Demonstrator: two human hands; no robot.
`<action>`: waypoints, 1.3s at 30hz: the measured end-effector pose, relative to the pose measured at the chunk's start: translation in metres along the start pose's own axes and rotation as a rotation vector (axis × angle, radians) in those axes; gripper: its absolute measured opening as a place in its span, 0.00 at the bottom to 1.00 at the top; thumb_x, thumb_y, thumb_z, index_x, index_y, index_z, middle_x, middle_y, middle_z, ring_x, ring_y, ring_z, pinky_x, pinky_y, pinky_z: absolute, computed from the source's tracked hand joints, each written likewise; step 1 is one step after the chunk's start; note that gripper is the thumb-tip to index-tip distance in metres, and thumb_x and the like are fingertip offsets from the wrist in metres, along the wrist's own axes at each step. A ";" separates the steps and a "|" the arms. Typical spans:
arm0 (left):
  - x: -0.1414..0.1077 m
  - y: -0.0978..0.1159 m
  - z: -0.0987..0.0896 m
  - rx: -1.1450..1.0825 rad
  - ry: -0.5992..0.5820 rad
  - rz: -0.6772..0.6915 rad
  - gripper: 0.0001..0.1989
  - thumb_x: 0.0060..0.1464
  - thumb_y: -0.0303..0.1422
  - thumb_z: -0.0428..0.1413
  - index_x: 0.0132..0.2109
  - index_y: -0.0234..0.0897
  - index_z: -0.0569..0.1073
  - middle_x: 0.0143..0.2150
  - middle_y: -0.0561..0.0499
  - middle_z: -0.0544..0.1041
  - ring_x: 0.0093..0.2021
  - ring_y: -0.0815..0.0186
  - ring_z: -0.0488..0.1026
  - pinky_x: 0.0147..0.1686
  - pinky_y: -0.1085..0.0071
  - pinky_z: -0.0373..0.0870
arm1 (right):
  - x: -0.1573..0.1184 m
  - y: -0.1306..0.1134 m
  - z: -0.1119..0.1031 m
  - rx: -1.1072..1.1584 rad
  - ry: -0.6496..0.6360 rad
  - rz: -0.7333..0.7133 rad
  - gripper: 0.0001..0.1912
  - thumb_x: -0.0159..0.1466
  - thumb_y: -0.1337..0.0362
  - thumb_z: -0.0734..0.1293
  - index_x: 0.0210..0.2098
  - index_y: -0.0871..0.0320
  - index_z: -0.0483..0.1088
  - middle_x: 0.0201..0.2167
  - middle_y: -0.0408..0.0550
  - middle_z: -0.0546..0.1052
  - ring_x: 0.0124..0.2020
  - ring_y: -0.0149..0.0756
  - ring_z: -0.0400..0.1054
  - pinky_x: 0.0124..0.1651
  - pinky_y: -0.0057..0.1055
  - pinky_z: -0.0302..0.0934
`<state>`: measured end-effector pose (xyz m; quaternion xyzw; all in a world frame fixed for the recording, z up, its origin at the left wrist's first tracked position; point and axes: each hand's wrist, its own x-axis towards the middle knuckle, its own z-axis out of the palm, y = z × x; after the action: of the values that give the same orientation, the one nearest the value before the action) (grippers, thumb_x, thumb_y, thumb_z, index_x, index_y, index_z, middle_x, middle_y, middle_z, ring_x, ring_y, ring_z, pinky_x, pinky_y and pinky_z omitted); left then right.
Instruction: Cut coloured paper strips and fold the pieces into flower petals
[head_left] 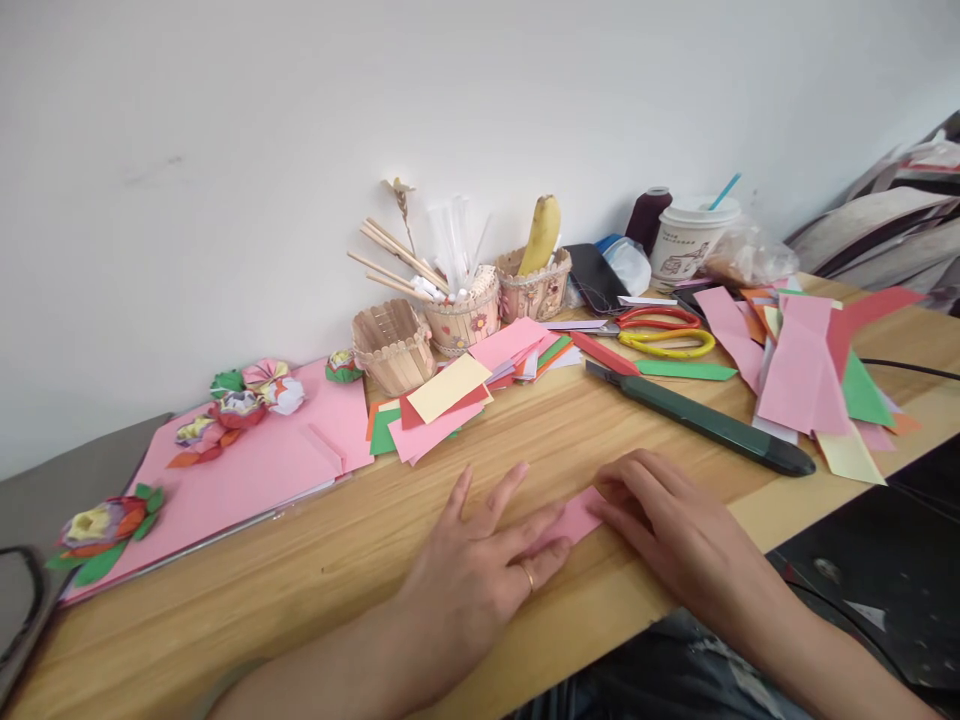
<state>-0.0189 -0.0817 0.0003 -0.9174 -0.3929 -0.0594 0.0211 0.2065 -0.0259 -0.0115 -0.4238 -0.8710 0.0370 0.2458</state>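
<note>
A small pink paper strip [576, 516] lies on the wooden table between my two hands. My left hand [480, 565] has its fingers spread, with the forefinger and thumb resting on the strip's left end. A ring is on one of its fingers. At the strip's right end my right hand [675, 520] has its fingers bent together, pinching the paper's edge; the fingertips are partly hidden. Beyond the right hand lies a dark green utility knife [712, 425]. Behind the left hand is a pile of coloured paper strips [450, 390].
Folded paper flowers [240, 405] lie on pink sheets [225, 500] at left. Small wooden baskets [394, 345] stand along the wall, one holding a banana [541, 235]. Scissors [667, 342], a lidded white cup [690, 240] and more paper strips [802, 370] are at right.
</note>
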 end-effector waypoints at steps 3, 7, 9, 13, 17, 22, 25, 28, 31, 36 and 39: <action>0.000 -0.001 -0.002 0.039 -0.036 0.014 0.23 0.64 0.25 0.41 0.64 0.46 0.57 0.67 0.57 0.56 0.68 0.50 0.38 0.58 0.40 0.50 | -0.013 -0.011 -0.001 -0.082 0.120 -0.240 0.11 0.68 0.64 0.58 0.44 0.58 0.68 0.40 0.52 0.76 0.43 0.40 0.69 0.45 0.37 0.64; 0.002 0.001 -0.007 0.074 -0.040 0.044 0.21 0.65 0.28 0.42 0.64 0.43 0.57 0.65 0.51 0.60 0.68 0.53 0.41 0.58 0.39 0.50 | -0.031 -0.018 -0.003 -0.145 0.069 -0.367 0.20 0.67 0.59 0.58 0.55 0.63 0.65 0.49 0.53 0.75 0.51 0.42 0.68 0.50 0.40 0.63; 0.000 0.004 -0.007 0.118 -0.025 0.055 0.21 0.65 0.27 0.40 0.63 0.40 0.59 0.64 0.49 0.62 0.68 0.54 0.42 0.59 0.40 0.48 | -0.035 -0.015 -0.005 -0.185 0.065 -0.337 0.21 0.67 0.59 0.58 0.56 0.62 0.64 0.51 0.53 0.74 0.51 0.42 0.67 0.51 0.42 0.62; -0.012 0.018 -0.001 0.242 0.054 0.055 0.18 0.64 0.27 0.42 0.56 0.33 0.68 0.60 0.42 0.67 0.66 0.47 0.48 0.57 0.35 0.45 | -0.038 -0.004 -0.008 -0.210 0.063 -0.295 0.20 0.67 0.60 0.58 0.57 0.58 0.64 0.51 0.49 0.74 0.53 0.42 0.67 0.55 0.45 0.57; -0.022 0.028 0.000 0.357 0.133 0.008 0.17 0.62 0.28 0.43 0.53 0.33 0.71 0.54 0.38 0.72 0.63 0.43 0.55 0.55 0.32 0.41 | -0.037 -0.004 -0.009 -0.261 0.075 -0.289 0.18 0.66 0.61 0.58 0.53 0.58 0.67 0.50 0.48 0.75 0.54 0.43 0.65 0.59 0.47 0.52; -0.014 0.022 -0.007 0.333 0.062 -0.019 0.19 0.65 0.30 0.39 0.56 0.40 0.69 0.60 0.44 0.67 0.62 0.46 0.55 0.53 0.33 0.49 | -0.031 -0.013 -0.005 -0.227 0.050 -0.399 0.24 0.66 0.55 0.59 0.58 0.60 0.62 0.55 0.52 0.71 0.58 0.42 0.61 0.60 0.46 0.52; -0.005 0.014 -0.006 0.315 0.008 -0.081 0.21 0.65 0.28 0.37 0.61 0.43 0.63 0.63 0.48 0.64 0.63 0.48 0.55 0.50 0.34 0.57 | -0.021 -0.015 -0.001 -0.136 -0.042 -0.446 0.31 0.66 0.50 0.58 0.62 0.61 0.56 0.58 0.54 0.67 0.60 0.43 0.58 0.59 0.47 0.54; 0.000 0.008 -0.004 0.309 -0.025 -0.097 0.22 0.65 0.25 0.36 0.62 0.39 0.60 0.63 0.48 0.62 0.64 0.52 0.55 0.52 0.35 0.56 | -0.010 -0.008 0.001 -0.101 -0.097 -0.377 0.31 0.66 0.51 0.58 0.64 0.60 0.53 0.59 0.55 0.65 0.61 0.45 0.57 0.60 0.52 0.52; -0.001 0.006 -0.005 0.278 -0.037 -0.083 0.21 0.65 0.26 0.37 0.61 0.35 0.63 0.61 0.45 0.66 0.62 0.54 0.58 0.56 0.36 0.51 | -0.001 0.009 0.001 -0.091 -0.140 -0.334 0.30 0.67 0.51 0.56 0.63 0.58 0.55 0.60 0.54 0.63 0.61 0.45 0.56 0.61 0.54 0.49; -0.004 0.004 -0.002 0.200 0.041 -0.098 0.19 0.63 0.27 0.42 0.58 0.33 0.67 0.56 0.43 0.71 0.60 0.54 0.63 0.60 0.39 0.44 | 0.003 0.038 -0.003 -0.162 -0.173 -0.257 0.32 0.67 0.48 0.54 0.65 0.57 0.52 0.62 0.53 0.60 0.63 0.45 0.52 0.62 0.55 0.45; -0.004 0.000 0.001 0.119 0.157 -0.101 0.20 0.60 0.22 0.40 0.54 0.31 0.70 0.54 0.45 0.73 0.61 0.54 0.61 0.61 0.41 0.41 | 0.002 0.044 -0.004 -0.177 -0.190 -0.289 0.33 0.66 0.48 0.55 0.65 0.59 0.50 0.63 0.55 0.58 0.64 0.46 0.50 0.61 0.56 0.48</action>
<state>-0.0217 -0.0848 -0.0017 -0.8861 -0.4385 -0.1089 0.1033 0.2387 0.0030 -0.0195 -0.3088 -0.9420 -0.0354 0.1269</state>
